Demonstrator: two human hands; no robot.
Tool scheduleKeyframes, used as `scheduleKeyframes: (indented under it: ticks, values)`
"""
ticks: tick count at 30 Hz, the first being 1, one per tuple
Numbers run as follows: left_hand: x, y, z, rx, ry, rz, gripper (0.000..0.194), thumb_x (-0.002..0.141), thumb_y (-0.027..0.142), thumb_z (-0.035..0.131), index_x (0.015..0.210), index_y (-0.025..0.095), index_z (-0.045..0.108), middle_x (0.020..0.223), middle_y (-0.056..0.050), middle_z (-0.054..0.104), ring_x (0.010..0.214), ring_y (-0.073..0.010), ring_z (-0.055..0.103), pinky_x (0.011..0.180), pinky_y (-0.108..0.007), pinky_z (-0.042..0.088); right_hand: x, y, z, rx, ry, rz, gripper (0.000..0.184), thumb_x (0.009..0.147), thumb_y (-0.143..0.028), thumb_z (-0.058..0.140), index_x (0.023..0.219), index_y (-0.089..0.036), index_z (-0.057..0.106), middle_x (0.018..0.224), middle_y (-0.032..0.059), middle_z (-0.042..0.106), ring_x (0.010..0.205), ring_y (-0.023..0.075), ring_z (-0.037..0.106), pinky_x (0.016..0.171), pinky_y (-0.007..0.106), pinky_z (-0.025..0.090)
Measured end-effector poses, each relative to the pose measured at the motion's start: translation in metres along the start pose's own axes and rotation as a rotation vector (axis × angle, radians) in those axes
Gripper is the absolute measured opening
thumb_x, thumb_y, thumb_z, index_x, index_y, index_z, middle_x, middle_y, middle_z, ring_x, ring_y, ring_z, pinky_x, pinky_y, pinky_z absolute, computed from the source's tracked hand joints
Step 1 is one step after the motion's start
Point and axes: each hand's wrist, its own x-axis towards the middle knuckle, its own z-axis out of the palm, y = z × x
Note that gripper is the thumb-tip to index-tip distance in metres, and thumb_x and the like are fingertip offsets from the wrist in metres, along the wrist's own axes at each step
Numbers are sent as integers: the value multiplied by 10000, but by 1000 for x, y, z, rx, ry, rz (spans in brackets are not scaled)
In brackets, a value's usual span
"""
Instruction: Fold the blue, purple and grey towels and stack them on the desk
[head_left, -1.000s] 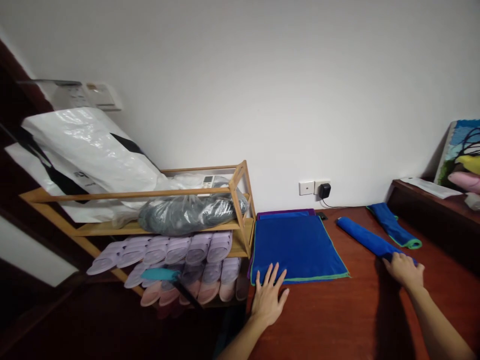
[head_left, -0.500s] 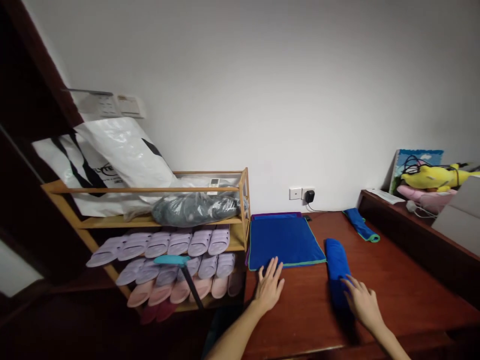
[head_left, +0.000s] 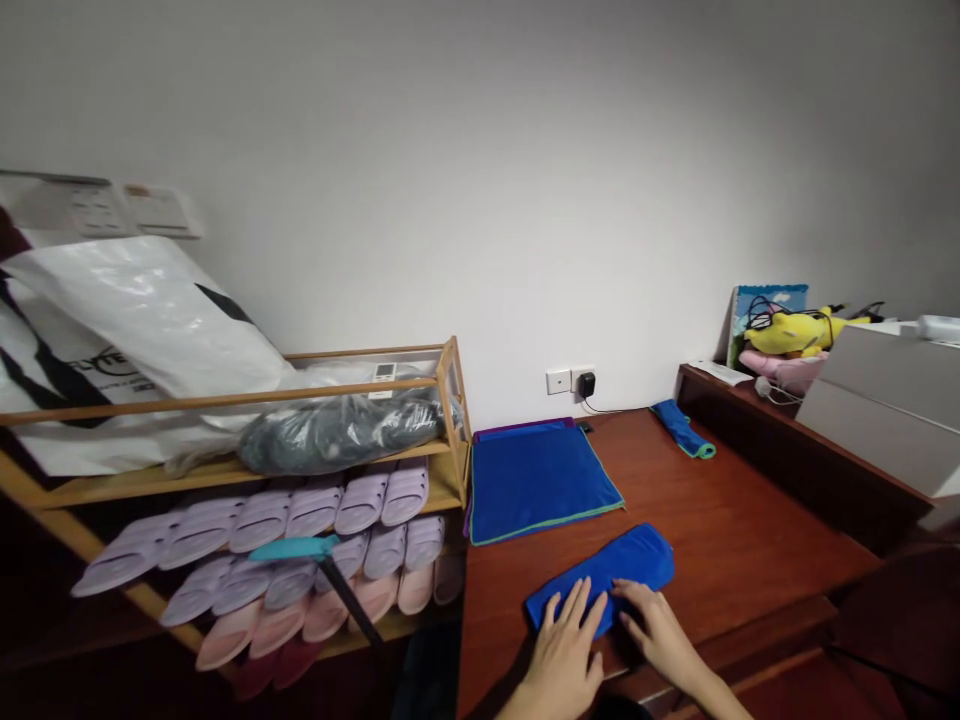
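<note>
A folded blue cloth (head_left: pixel 637 560) lies slantwise near the front edge of the reddish-brown wooden tabletop. My left hand (head_left: pixel 564 645) rests flat on its left part, fingers spread. On the cloth's near right side lies my right hand (head_left: pixel 660 632), its fingers slightly bent and the thumb apart from them. Farther back, a flat square blue cloth (head_left: pixel 540 480) with green edging is spread out, a purple edge showing beneath it. A smaller rolled or folded blue cloth (head_left: pixel 682 428) with green trim lies at the back right.
To the left stands a wooden shoe rack (head_left: pixel 450 440) with several slippers (head_left: pixel 259 515) and a white bag (head_left: pixel 150 320). A teal-topped handle (head_left: pixel 294 548) stands before it. A raised ledge at right holds a yellow plush toy (head_left: pixel 795 332) and white boxes (head_left: pixel 877 400).
The folded blue cloth has turned from lengthwise to slantwise and come left and nearer. My left hand has moved onto it, beside my right hand. The view has shifted right.
</note>
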Motion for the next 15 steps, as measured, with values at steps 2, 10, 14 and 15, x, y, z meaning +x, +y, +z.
scheduleKeyframes:
  ticks: [2, 10, 14, 15]
  values:
    - [-2, -9, 4, 40, -6, 6, 701, 885, 412, 482, 1467, 381, 93, 1551, 19, 78, 1407, -277, 175, 1117, -548, 212, 3, 14, -3, -13, -39, -21, 385, 882, -407, 413, 1179, -245, 597, 1314, 96, 547, 1221, 232, 483, 1028, 428, 365]
    - [-44, -61, -4, 111, 109, -176, 777, 824, 198, 527, 1467, 382, 130, 1536, 30, 227, 1385, -254, 251, 1110, -490, 288, 24, 66, -10, -431, 50, -45, 528, 865, -349, 393, 1392, -352, 363, 1442, 44, 413, 1317, 252, 368, 992, 501, 355]
    - [-64, -74, -19, 60, 136, -230, 702, 732, 60, 479, 1368, 344, 395, 1433, 23, 438, 1310, -220, 383, 1084, -426, 337, 17, 67, 2, -536, 111, -98, 506, 824, -162, 356, 1297, -267, 499, 1296, 87, 552, 1205, 255, 469, 977, 471, 323]
    - [-65, -76, -26, 26, 156, -248, 657, 718, 49, 469, 1314, 326, 464, 1371, 13, 509, 1261, -214, 440, 1063, -413, 358, 15, 62, 3, -551, 122, -123, 486, 818, -137, 354, 1257, -243, 534, 1235, 95, 588, 1150, 246, 502, 972, 457, 316]
